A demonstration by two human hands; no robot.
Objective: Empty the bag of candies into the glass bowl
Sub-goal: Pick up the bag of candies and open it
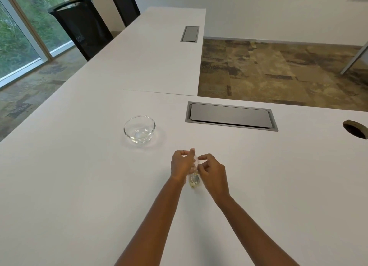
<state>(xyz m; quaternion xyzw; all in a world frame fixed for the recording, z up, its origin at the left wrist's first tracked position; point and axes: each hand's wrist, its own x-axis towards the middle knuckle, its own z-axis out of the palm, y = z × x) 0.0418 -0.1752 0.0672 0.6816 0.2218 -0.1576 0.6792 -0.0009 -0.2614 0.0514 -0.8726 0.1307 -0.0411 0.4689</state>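
Your two hands meet over the white table [79, 186], a little nearer you than the bowl [139, 128]. Between them is the bag [194, 179], a small clear pouch. Its lower end, with the candies [193, 182] bunched in it, shows just below and between your wrists, close to the tabletop; whether it touches the table you cannot tell from here. Its upper part runs up into the gap between your hands and is mostly hidden by them.

Your left hand [181, 165] is curled around the bag's left side, thumb tip raised at the top edge, fingers bent in a narrow grasp. Your right hand [212, 171] comes in from the right, with index finger and thumb pinched close together at the bag's upper edge and the other fingers folded. Both hands appear to hold the plastic near its mouth, though the film is too clear and too small in view to show exactly where the fingertips press.

The bowl sits upright and empty on the table, beyond your left hand and to the left, apart from the bag. A grey cable hatch [231, 116] lies flush in the table beyond your right hand, and a round grommet hole [355, 129] shows at the far right edge.
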